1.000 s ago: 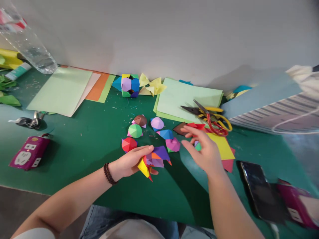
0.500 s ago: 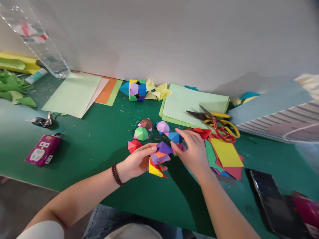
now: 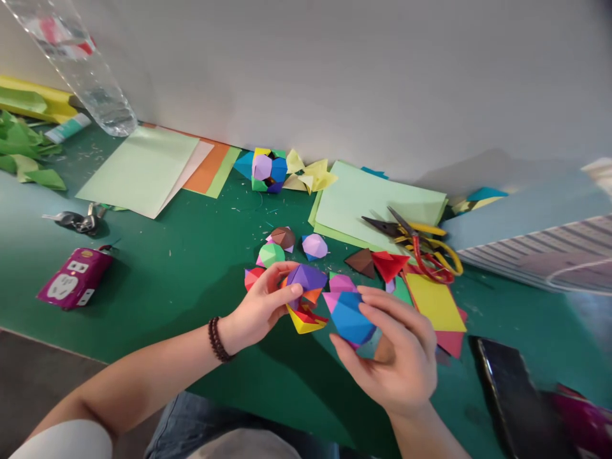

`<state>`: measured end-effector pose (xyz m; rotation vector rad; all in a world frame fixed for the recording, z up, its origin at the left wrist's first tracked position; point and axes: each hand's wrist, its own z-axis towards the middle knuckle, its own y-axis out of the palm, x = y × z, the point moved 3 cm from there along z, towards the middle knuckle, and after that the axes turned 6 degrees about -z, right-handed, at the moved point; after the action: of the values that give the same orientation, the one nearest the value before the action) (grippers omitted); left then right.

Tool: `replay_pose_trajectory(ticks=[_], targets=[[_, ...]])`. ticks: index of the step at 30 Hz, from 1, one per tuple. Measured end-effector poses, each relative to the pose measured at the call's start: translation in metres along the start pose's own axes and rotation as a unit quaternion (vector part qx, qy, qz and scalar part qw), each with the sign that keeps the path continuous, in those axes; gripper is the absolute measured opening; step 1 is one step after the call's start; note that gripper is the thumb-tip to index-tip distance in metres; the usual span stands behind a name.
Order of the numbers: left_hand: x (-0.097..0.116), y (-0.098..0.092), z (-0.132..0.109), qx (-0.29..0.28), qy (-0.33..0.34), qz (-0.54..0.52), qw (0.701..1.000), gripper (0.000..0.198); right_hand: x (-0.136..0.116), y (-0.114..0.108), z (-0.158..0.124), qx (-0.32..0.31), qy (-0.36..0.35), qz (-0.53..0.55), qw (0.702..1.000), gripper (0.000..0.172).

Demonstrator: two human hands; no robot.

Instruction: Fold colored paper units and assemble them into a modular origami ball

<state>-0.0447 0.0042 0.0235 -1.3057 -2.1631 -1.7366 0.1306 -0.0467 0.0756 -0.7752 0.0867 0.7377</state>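
My left hand [image 3: 261, 309] is closed around a partly built paper model [image 3: 306, 296] of purple, orange, yellow and red folded units, held just above the green table [image 3: 191, 268]. My right hand [image 3: 399, 357] grips a blue and pink folded paper unit [image 3: 348, 313] close beside that model, palm turned up. Just beyond the hands lie loose folded units: red [image 3: 249, 277], green [image 3: 271, 255], brown [image 3: 283, 237], lilac [image 3: 314, 245] and pink [image 3: 340, 282].
A finished multicoloured paper cube [image 3: 266, 169] sits by the wall. Paper sheets [image 3: 143, 169], light green sheets [image 3: 377, 201], scissors and pliers [image 3: 421, 239], a yellow square [image 3: 434, 301], a phone [image 3: 514, 389], keys [image 3: 76, 221], a purple box [image 3: 74, 278] and a plastic bottle [image 3: 86, 70] surround the hands.
My right hand has picked up the blue unit from the table and drawn it back beside the model in my left hand. The left hand has lifted the model slightly.
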Motion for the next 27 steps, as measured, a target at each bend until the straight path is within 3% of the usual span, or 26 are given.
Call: replay_pose_trajectory(ticks=[6, 10, 16, 20, 24, 27], targets=[[-0.001, -0.002, 0.002, -0.006, 0.001, 0.002, 1.0, 0.049, 0.008, -0.001, 0.004, 0.001, 0.002, -0.008, 1.0, 0.052], [-0.004, -0.004, 0.004, -0.043, -0.043, -0.011, 0.998, 0.047, 0.036, 0.005, 0.003, 0.024, 0.091, -0.033, 0.995, 0.044], [-0.006, -0.001, 0.003, -0.129, -0.081, -0.016, 0.988, 0.052, 0.064, 0.043, -0.013, -0.149, 0.112, -0.063, 0.981, 0.032], [-0.006, 0.0, 0.002, -0.143, -0.074, -0.028, 0.987, 0.051, 0.067, 0.054, -0.016, -0.207, 0.091, -0.066, 0.972, 0.037], [-0.006, 0.0, 0.002, -0.119, -0.08, -0.045, 0.989, 0.052, 0.077, 0.055, 0.007, -0.212, 0.093, -0.074, 0.97, 0.038], [-0.007, -0.001, 0.002, -0.106, -0.089, -0.033, 0.99, 0.056, 0.09, 0.065, 0.031, -0.266, 0.085, -0.069, 0.958, 0.042]])
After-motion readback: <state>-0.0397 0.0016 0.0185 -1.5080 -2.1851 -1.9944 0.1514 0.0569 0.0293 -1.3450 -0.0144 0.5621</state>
